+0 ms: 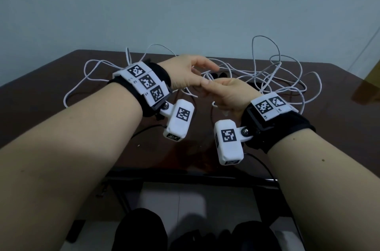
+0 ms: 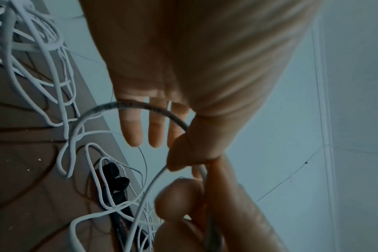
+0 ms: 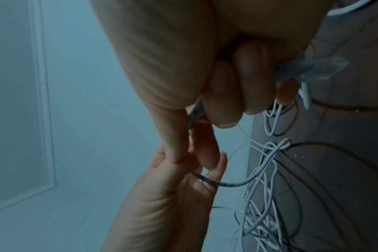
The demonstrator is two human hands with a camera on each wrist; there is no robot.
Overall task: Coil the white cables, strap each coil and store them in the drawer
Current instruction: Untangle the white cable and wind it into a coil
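Observation:
Several white cables (image 1: pixel 287 78) lie tangled on the dark brown table (image 1: pixel 61 127). My two hands meet above its middle on one cable. In the left wrist view my left hand (image 2: pixel 168 153) pinches the white cable (image 2: pixel 140 106) under its thumb, the other fingers straight. The cable arcs across those fingers. My right hand (image 3: pixel 190 153) pinches the same cable between thumb and forefinger, its other fingers curled round it. A clear plug (image 3: pixel 313 68) sticks out of that fist. In the head view the left hand (image 1: pixel 205 75) touches the right hand (image 1: pixel 222 90).
Black straps (image 1: pixel 218 75) lie on the table just behind my hands, under cable loops, and show as black straps (image 2: pixel 117 179) in the left wrist view. A plain wall stands behind the table. Thin dark wires cross the table's near side.

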